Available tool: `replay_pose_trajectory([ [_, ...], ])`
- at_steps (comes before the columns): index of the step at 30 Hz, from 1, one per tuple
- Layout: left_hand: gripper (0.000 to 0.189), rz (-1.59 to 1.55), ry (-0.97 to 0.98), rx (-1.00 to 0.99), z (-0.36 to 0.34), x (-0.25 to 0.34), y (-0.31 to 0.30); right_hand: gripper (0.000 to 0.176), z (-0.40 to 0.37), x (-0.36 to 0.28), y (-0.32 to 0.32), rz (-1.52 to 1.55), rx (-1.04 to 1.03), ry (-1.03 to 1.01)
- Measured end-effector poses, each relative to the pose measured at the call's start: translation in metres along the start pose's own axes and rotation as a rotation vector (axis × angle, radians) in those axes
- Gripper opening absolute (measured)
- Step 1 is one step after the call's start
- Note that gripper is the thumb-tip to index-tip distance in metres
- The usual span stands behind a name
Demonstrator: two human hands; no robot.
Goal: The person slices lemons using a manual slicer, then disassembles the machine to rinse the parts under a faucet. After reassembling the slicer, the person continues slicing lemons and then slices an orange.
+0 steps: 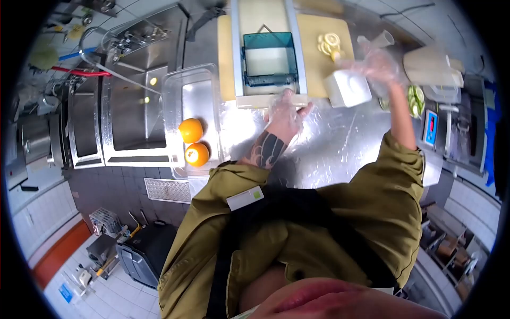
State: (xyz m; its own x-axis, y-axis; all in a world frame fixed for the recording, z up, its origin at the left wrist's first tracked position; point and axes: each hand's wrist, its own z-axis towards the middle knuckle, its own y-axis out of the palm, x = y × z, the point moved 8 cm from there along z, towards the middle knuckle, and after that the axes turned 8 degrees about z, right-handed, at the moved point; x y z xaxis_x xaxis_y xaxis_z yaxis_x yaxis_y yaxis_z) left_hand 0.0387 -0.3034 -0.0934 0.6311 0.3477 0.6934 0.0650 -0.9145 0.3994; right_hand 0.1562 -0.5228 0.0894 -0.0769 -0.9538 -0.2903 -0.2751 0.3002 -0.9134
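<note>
Steel counter (340,143), seen from above | gloved left hand (284,114) clasps near end of white slicer (265,13), teal carriage (269,58) on its rails | gloved right hand (374,66), blurred, raised just above white block (348,89) | lemon rings (329,43) on cutting board (316,72) | two oranges (190,130) in clear tray (199,90) beside sink (133,106)

Two oranges (190,130) in a clear tray (199,98), steel sink (130,117) beside it, digital scale (431,127) at far right
</note>
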Motion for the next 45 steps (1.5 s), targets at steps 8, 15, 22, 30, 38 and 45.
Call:
replay_pose_trajectory([
  [8,0.024,-0.428,-0.238,0.09,-0.019,0.004,0.024,0.107,-0.06,0.037,0.082,0.028,0.25,0.307],
  [15,0.027,-0.423,-0.273,-0.057,-0.034,0.018,0.015,0.074,-0.083,0.07,0.107,1.761,0.294,0.423],
  [22,0.039,-0.319,0.002,-0.524,-0.181,0.124,-0.093,0.08,-0.098,-0.168,0.043,2.115,-0.012,-0.076],
  [30,0.08,0.053,0.971,0.181,-0.14,0.334,-0.331,0.073,0.024,-0.521,0.19,2.24,-0.583,0.01],
  [38,0.104,0.39,0.579,0.59,-0.045,0.385,-0.504,0.073,0.134,-0.64,0.342,2.313,-0.336,0.146],
  [45,0.13,0.589,0.666,0.664,0.029,0.368,-0.538,0.062,0.179,-0.622,0.402,2.467,-0.304,0.171],
])
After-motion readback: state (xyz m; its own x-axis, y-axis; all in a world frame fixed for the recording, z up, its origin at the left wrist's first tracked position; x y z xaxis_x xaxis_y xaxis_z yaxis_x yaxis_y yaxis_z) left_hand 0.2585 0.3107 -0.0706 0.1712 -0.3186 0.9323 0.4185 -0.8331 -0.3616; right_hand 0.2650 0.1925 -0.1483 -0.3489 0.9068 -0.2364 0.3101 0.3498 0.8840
